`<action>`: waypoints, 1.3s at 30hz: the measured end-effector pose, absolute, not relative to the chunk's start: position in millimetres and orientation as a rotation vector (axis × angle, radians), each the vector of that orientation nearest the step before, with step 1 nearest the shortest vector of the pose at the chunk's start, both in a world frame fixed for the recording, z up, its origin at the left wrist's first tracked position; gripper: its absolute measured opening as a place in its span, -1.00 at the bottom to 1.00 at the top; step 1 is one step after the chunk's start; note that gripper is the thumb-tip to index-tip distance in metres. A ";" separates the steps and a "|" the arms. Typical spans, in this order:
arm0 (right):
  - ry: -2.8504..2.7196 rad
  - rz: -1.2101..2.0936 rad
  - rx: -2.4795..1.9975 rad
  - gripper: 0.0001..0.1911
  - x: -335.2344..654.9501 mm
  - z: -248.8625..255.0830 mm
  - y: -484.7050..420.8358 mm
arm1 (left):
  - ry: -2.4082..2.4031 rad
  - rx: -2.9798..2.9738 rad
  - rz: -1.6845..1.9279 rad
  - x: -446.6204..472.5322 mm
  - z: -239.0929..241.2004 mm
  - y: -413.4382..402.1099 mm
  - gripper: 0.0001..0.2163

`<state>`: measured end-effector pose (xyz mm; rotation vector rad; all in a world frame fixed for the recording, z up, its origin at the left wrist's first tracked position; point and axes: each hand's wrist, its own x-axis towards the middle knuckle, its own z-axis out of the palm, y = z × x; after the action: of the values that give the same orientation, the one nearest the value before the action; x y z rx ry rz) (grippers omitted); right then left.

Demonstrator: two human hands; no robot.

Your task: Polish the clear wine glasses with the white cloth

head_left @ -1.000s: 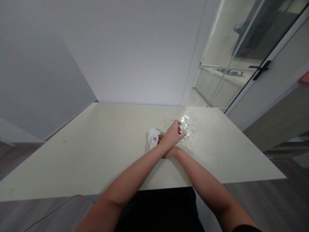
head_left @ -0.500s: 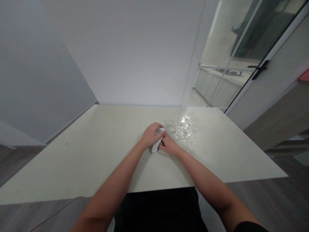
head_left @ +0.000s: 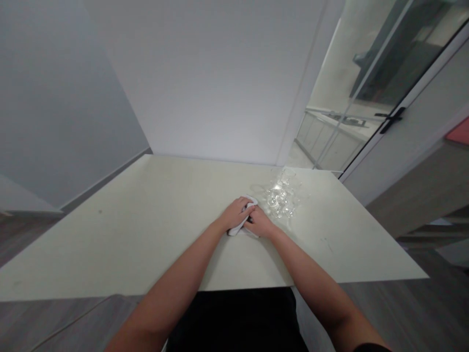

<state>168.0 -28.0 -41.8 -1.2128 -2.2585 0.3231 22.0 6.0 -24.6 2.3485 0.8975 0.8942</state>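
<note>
Cloth (head_left: pixel 236 230) is being gripped between left hand (head_left: pixel 234 214) and right hand (head_left: pixel 261 224) over the tabletop (head_left: pixel 146 220). Clear glassware (head_left: pixel 281 199) is standing nearby.

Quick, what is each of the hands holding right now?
Left hand: closed on the white cloth.
Right hand: curled against the cloth; its grip is hidden.

Pale wall (head_left: pixel 205 88) behind off-white table (head_left: pixel 128 234); gray wood-look floor (head_left: pixel 410 308); glazed door (head_left: pixel 370 71) at right, black handle (head_left: pixel 393 120).
</note>
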 end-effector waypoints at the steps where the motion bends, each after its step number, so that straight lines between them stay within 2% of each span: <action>1: -2.258 0.326 -1.212 -0.64 168.1 -41.9 -27.9 | 0.903 2.343 0.895 22.1 -24.5 5.9 -0.69; 12: -2.212 0.400 -1.171 -0.69 168.8 -43.7 -26.3 | 0.877 2.402 0.891 22.7 -30.7 11.9 -0.67; 39: -2.245 0.325 -1.168 -0.74 168.8 -46.1 -25.0 | 0.884 2.361 0.900 22.5 -31.0 11.7 -0.66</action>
<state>168.8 -25.0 -46.1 -1.1682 -2.2451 0.3249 22.5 11.7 -31.0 2.3609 0.8836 0.9004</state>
